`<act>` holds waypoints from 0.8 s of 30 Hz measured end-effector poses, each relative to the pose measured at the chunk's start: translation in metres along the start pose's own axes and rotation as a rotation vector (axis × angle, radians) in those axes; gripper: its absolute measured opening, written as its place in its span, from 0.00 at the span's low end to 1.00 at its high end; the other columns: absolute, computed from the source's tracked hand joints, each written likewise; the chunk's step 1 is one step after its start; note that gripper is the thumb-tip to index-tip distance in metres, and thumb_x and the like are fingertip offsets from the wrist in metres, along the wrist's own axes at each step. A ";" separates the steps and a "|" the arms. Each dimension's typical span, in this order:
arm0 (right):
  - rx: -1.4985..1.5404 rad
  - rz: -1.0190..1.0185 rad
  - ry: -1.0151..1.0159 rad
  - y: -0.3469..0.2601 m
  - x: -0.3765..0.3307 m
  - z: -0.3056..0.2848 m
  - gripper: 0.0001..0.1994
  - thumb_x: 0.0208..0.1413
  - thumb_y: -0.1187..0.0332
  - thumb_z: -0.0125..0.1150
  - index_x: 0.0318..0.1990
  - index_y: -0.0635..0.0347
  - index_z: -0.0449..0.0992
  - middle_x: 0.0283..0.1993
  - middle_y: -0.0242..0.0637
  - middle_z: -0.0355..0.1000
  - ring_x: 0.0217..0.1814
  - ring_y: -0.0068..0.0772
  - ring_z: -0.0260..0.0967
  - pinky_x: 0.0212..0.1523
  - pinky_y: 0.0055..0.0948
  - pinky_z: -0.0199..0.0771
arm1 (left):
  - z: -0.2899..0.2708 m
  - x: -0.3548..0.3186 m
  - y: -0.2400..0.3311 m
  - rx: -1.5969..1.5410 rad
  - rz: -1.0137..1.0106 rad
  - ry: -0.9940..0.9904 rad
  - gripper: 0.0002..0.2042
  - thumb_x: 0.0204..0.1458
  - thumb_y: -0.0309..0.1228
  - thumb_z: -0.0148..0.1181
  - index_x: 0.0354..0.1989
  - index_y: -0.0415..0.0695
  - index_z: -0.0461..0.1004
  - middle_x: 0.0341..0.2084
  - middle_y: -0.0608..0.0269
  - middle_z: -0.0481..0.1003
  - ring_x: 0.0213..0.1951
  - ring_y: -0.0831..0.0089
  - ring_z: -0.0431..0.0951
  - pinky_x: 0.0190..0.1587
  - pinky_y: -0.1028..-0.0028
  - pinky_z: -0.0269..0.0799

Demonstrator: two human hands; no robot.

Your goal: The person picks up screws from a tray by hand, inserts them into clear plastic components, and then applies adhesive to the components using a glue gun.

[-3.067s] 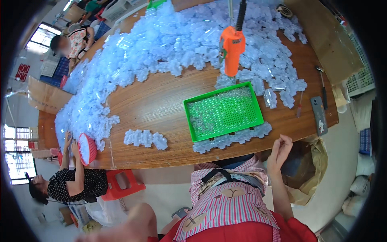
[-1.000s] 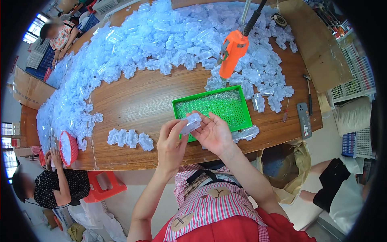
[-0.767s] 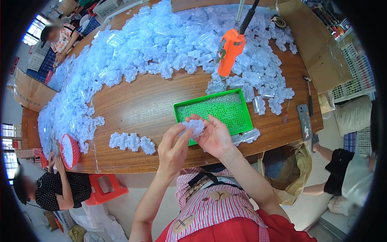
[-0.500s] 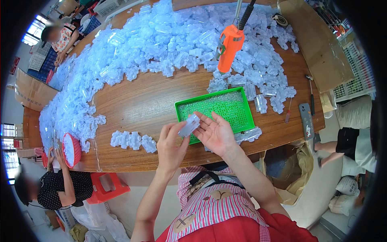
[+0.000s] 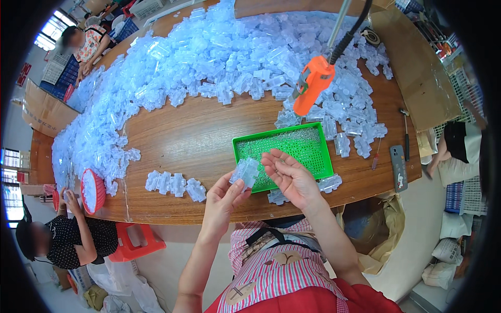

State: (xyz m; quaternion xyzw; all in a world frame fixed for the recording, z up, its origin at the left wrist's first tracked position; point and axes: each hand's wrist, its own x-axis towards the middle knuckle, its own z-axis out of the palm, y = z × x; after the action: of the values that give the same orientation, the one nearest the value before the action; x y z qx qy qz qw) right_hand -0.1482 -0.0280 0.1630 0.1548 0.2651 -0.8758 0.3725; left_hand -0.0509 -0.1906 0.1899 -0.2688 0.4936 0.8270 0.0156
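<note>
My left hand (image 5: 223, 201) grips a clear plastic block-like part (image 5: 245, 173) between thumb and fingers, above the near left corner of a green tray (image 5: 327, 161). Small silvery metal pieces, which look like screws (image 5: 284, 140), lie in that tray. Just right of the part is my right hand (image 5: 295, 182), over the tray's near side, its fingers curled in toward the thumb. Whatever those fingers hold, if anything, is too small to make out. An orange electric screwdriver (image 5: 314, 86) hangs beyond the tray. Several similar clear parts (image 5: 177, 184) stand in a row left of my hands.
A large heap of clear parts (image 5: 209, 57) covers the table's far and left sides. At right lie a phone (image 5: 398, 169), a hammer-like tool (image 5: 406, 133) and a thin screwdriver (image 5: 376, 160). One co-worker (image 5: 78, 237) sits near a red basket (image 5: 93, 193); another (image 5: 91, 47) is at far left.
My left hand has lowered the clear part slightly and turned it, away from the right hand. My right hand's fingers have gone from spread to curled. The view has shifted a little.
</note>
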 end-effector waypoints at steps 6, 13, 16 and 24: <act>-0.171 -0.014 0.008 -0.010 -0.001 -0.005 0.15 0.61 0.71 0.49 0.53 0.65 0.63 0.48 0.45 0.70 0.45 0.30 0.72 0.43 0.25 0.76 | -0.005 -0.008 -0.007 -0.038 -0.088 -0.056 0.15 0.56 0.30 0.54 0.51 0.38 0.65 0.43 0.61 0.72 0.43 0.74 0.75 0.47 0.74 0.74; -0.280 0.036 0.047 -0.019 -0.008 -0.013 0.15 0.63 0.58 0.48 0.45 0.61 0.70 0.21 0.24 0.60 0.19 0.16 0.54 0.20 0.16 0.55 | -0.020 -0.034 -0.022 0.045 -0.222 -0.188 0.23 0.53 0.25 0.57 0.57 0.38 0.59 0.43 0.57 0.73 0.44 0.73 0.75 0.49 0.73 0.72; -0.290 0.113 0.040 -0.019 -0.018 -0.012 0.12 0.63 0.61 0.46 0.39 0.62 0.69 0.19 0.22 0.52 0.19 0.16 0.48 0.21 0.18 0.52 | -0.029 -0.042 -0.036 -0.002 -0.301 -0.187 0.23 0.53 0.25 0.57 0.57 0.38 0.59 0.46 0.59 0.72 0.46 0.73 0.74 0.50 0.73 0.71; -0.584 0.139 -0.026 -0.011 -0.040 -0.015 0.10 0.61 0.71 0.46 0.45 0.67 0.68 0.31 0.31 0.66 0.26 0.15 0.54 0.28 0.15 0.56 | -0.030 -0.044 -0.052 -0.055 -0.328 -0.094 0.19 0.56 0.30 0.54 0.56 0.40 0.62 0.46 0.62 0.72 0.45 0.73 0.74 0.50 0.73 0.72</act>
State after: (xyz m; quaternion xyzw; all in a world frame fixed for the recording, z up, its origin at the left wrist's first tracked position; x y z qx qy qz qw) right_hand -0.1283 0.0096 0.1737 0.0474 0.4898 -0.7368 0.4637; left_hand 0.0148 -0.1784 0.1572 -0.3071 0.4191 0.8381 0.1659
